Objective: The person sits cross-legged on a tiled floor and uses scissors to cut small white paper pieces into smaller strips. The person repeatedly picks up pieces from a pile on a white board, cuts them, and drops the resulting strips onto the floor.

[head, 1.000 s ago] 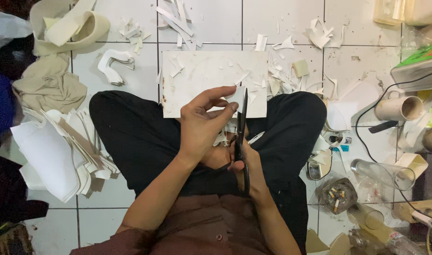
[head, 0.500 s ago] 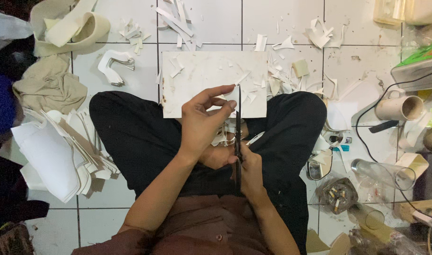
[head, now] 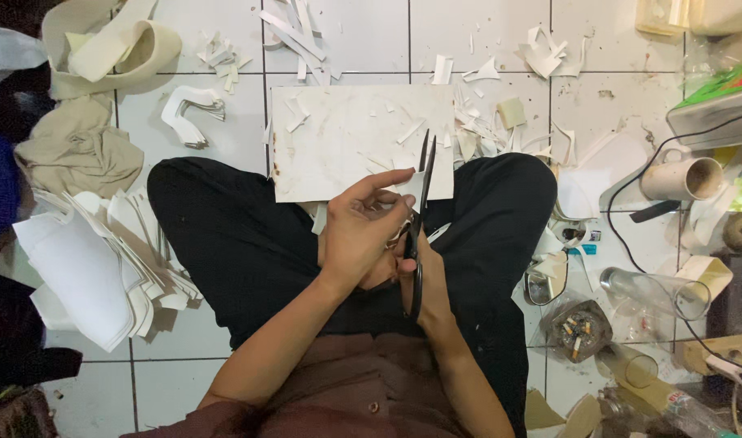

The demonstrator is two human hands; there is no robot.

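I sit cross-legged on a white tiled floor. My left hand point(head: 359, 235) pinches a small white piece of sheet material point(head: 409, 185) between thumb and fingers above my lap. My right hand point(head: 433, 285), mostly hidden behind the left, grips black scissors point(head: 424, 174). The scissors point away from me with the blades slightly apart at the edge of the white piece. A scuffed white board point(head: 347, 146) lies on the floor just past my knees, under the scissor tips.
White offcuts point(head: 476, 122) litter the tiles around the board. A stack of cut white shapes point(head: 87, 268) lies at my left, with beige cloth point(head: 79, 150) beyond it. At the right are a mug point(head: 683, 178), a black cable point(head: 622, 203), a glass point(head: 655, 292) and an ashtray point(head: 578, 328).
Both hands stay over my lap. The scissors straightened from a slight tilt, and the blades now stand a little apart around the white piece.
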